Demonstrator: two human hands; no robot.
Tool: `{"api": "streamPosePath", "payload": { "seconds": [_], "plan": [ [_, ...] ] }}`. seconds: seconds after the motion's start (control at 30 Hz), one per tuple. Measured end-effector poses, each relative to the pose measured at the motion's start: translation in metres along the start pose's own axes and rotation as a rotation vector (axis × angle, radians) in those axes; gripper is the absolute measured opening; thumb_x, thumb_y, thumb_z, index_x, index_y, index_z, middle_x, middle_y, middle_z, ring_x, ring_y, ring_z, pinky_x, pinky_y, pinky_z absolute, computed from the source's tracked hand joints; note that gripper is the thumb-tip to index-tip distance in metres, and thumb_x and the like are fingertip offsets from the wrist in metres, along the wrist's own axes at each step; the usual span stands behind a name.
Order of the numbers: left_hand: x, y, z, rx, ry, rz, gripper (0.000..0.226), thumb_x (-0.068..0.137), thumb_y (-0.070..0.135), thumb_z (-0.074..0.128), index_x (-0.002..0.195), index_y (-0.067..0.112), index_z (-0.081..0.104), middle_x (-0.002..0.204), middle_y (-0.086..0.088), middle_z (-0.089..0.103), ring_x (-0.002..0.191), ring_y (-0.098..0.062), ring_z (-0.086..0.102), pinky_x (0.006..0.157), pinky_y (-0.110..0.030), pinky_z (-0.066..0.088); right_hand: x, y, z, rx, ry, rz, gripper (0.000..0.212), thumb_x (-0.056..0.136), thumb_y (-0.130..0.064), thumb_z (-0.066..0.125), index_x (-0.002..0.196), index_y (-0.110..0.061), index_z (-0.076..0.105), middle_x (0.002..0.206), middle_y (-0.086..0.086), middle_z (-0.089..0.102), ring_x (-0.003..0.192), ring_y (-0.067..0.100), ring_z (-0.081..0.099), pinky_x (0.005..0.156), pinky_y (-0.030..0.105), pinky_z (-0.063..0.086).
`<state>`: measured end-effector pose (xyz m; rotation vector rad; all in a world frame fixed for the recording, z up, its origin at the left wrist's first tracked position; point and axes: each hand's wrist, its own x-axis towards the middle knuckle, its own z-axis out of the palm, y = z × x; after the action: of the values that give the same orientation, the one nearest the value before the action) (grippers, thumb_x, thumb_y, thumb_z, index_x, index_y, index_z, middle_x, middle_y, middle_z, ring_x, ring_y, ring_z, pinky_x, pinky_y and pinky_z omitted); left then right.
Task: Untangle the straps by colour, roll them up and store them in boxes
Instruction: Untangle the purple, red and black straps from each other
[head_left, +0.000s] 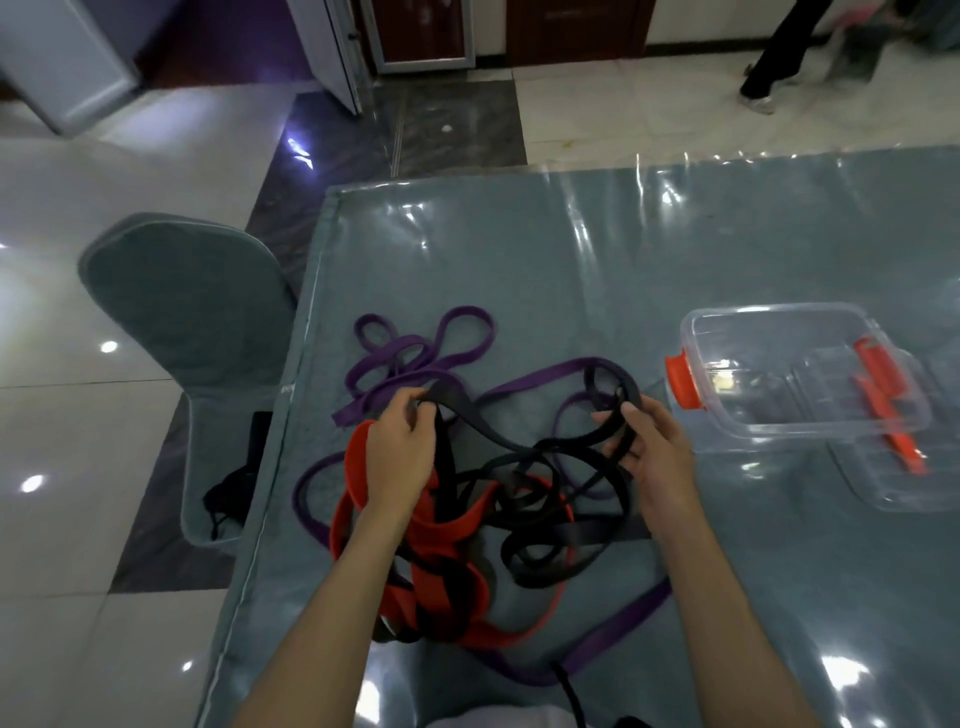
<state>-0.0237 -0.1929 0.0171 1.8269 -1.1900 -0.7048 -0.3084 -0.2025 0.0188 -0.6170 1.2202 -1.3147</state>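
Writing is nowhere readable. Left hand (400, 447) and right hand (654, 447) each pinch the black strap (545, 499), lifted over the tangle with the red strap (441, 530) and purple strap (405, 353) on the table (571, 260); their crossings are hard to trace. Clear box (795, 374) sits right.

I am looking at what reads as a banquet or dining hall. The big table under grey-blue cloth and clear plastic sheeting (597, 249) is my landmark. Left of it stands a chair in a grey fabric slipcover (197, 332). Glossy pale floor tiles with dark marble inlay (457, 130) stretch beyond it toward dark wooden doors (571, 28).
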Motion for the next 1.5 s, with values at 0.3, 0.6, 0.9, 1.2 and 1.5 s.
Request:
{"api": "streamPosePath", "payload": {
  "seconds": [0.3, 0.6, 0.9, 1.2, 1.5],
  "plan": [
    [-0.025, -0.013, -0.022, 0.135, 0.139, 0.036, 0.020, 0.100, 0.019, 0.064, 0.119, 0.021, 0.071, 0.107, 0.003, 0.058, 0.090, -0.017, 0.062, 0.078, -0.035, 0.051, -0.024, -0.018, -0.013, -0.048, -0.014, -0.079, 0.012, 0.107, -0.010, 0.057, 0.112, -0.016, 0.066, 0.111, 0.018, 0.080, 0.073, 0.022, 0.071, 0.069, 0.029, 0.061],
    [-0.061, -0.007, -0.007, 0.125, -0.238, 0.193, 0.016, 0.094, 0.007, 0.074, 0.096, 0.021, 0.067, 0.110, 0.001, 0.077, 0.086, -0.018, 0.072, 0.077, -0.015, 0.053, -0.047, -0.018, -0.002, -0.054, -0.150, -0.072, 0.016, 0.109, -0.010, 0.055, 0.123, -0.012, 0.063, 0.121, 0.019, 0.077, 0.093, 0.035, 0.077, 0.081, 0.044, 0.066],
    [-0.085, -0.011, 0.025, 0.475, -0.451, 0.352, 0.025, 0.086, 0.015, 0.079, 0.100, 0.024, 0.061, 0.111, 0.005, 0.060, 0.109, -0.022, 0.062, 0.083, -0.033, 0.051, -0.073, -0.037, -0.008, 0.253, -0.249, -0.045, 0.024, 0.105, -0.012, 0.055, 0.126, -0.015, 0.067, 0.136, 0.018, 0.070, 0.116, 0.042, 0.073, 0.086, 0.048, 0.063],
    [-0.076, -0.016, 0.047, 0.415, -0.565, 0.265, 0.070, 0.099, 0.017, 0.069, 0.163, 0.026, 0.041, 0.176, 0.005, 0.020, 0.155, -0.026, 0.032, 0.119, -0.040, 0.039, -0.087, -0.058, -0.017, 0.230, -0.282, -0.078, 0.031, 0.107, -0.016, 0.053, 0.135, -0.013, 0.066, 0.145, 0.020, 0.064, 0.116, 0.041, 0.073, 0.086, 0.046, 0.063],
    [-0.064, 0.001, 0.061, 0.160, -0.635, 0.418, 0.081, 0.082, 0.034, 0.091, 0.151, 0.033, 0.048, 0.139, 0.020, 0.051, 0.124, 0.006, 0.052, 0.106, -0.015, 0.043, -0.092, -0.106, 0.015, 0.358, -0.461, -0.145, 0.054, 0.106, -0.033, 0.054, 0.155, -0.014, 0.044, 0.157, 0.012, 0.056, 0.135, 0.037, 0.062, 0.101, 0.044, 0.058]
  ]
}}
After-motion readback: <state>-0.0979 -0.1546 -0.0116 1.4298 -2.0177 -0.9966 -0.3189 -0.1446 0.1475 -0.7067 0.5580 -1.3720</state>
